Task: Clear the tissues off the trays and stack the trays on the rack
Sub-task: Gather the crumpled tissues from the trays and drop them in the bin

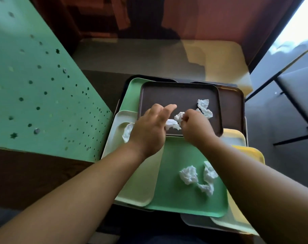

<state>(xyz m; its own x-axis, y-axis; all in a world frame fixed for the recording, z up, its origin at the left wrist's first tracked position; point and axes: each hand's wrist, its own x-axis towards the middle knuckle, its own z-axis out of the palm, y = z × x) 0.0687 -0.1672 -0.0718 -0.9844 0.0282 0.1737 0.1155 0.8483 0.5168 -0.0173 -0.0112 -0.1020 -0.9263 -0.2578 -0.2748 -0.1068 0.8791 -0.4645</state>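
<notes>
A pile of overlapping trays lies in front of me. On top at the back is a brown tray (177,93) with crumpled white tissues (204,108) on it. My left hand (149,128) reaches over its near edge, fingers closing on a tissue (172,124). My right hand (196,126) pinches another tissue (179,117) beside it. A green tray (174,196) nearer to me holds several crumpled tissues (189,175). A pale cream tray (118,138) on the left carries one tissue (127,132), partly hidden by my left hand.
A green perforated panel (38,95) rises at the left. Yellow (250,152), grey and more brown trays stick out under the pile at the right. A black-framed chair (297,95) stands at the right. A grey and yellow table top (149,57) lies behind the trays.
</notes>
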